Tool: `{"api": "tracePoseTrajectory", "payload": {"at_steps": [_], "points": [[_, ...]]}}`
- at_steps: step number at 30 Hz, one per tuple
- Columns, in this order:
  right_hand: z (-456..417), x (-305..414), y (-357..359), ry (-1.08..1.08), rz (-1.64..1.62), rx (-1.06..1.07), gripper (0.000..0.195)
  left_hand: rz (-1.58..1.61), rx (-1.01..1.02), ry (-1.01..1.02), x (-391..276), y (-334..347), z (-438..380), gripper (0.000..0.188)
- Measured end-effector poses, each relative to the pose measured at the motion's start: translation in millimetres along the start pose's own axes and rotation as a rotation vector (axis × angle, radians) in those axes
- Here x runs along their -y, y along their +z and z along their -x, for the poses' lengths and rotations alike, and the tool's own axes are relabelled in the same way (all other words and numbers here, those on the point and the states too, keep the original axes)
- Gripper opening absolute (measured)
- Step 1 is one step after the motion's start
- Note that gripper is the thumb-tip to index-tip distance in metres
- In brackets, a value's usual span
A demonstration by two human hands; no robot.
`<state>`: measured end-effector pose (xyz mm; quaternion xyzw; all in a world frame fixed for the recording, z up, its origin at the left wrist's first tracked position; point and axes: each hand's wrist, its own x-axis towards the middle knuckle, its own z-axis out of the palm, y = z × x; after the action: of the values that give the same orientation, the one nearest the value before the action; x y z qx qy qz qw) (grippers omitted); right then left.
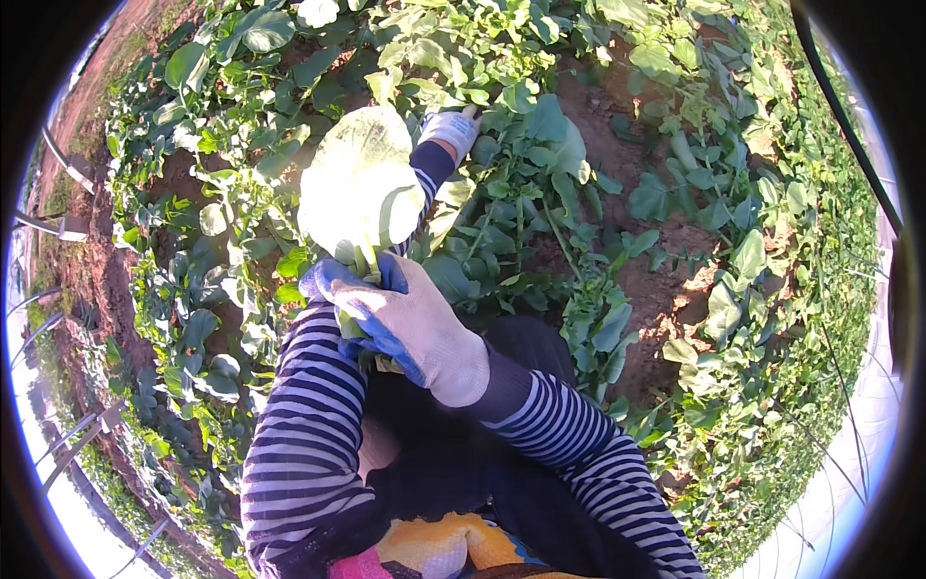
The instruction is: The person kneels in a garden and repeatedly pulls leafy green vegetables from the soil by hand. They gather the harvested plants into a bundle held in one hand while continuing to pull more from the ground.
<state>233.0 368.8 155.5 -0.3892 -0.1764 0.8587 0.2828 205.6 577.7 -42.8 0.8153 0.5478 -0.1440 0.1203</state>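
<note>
My right hand [412,318], in a white knit glove with a blue coated palm, is shut around the stalks of a few broad green leaves. The largest leaf [362,177] stands up from the fist, bleached by sunlight. Farther forward, my left hand [452,132], in a similar glove, reaches among low leafy plants [499,166]. Its fingertips are partly hidden by foliage, so whether it grips anything is unclear. The upright leaf covers part of the left forearm. Both arms wear striped sleeves, and the right forearm crosses in front of my body.
Dense leafy crop [752,289] surrounds me, with patches of bare brown soil [600,137] between plants. Metal rods [69,163] stick out at the left edge. A dark cable [843,108] runs down the right side, and pale sheeting [817,514] lies along the lower right rim.
</note>
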Motion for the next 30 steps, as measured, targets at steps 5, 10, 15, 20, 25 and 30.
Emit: {"api": "tracePoseTrajectory", "payload": {"at_steps": [5,10,15,20,25,30], "points": [[2.5,2.9,-1.7,-0.016,-0.022,0.056,0.024,0.063,-0.180,0.117,15.4,9.2,16.9,0.030],[6.5,3.6,-1.4,-0.088,-0.089,0.131,0.022,0.396,-0.263,0.224,49.0,-4.8,53.5,0.031],[4.3,3.0,-3.6,-0.160,-0.082,0.192,0.022,0.844,-0.231,-0.009,85.7,-7.6,126.1,0.030],[8.1,10.0,11.1,-0.070,-0.345,-0.058,0.021,1.204,-0.491,-0.162,115.1,-13.4,220.1,0.026],[8.2,4.4,2.9,-0.182,-0.532,0.045,0.030,1.566,-0.944,-0.101,69.0,-84.4,307.3,0.021],[-9.0,-12.3,3.4,-0.245,-0.509,0.330,0.042,1.924,-0.681,0.024,16.8,-94.2,336.0,0.020]]}}
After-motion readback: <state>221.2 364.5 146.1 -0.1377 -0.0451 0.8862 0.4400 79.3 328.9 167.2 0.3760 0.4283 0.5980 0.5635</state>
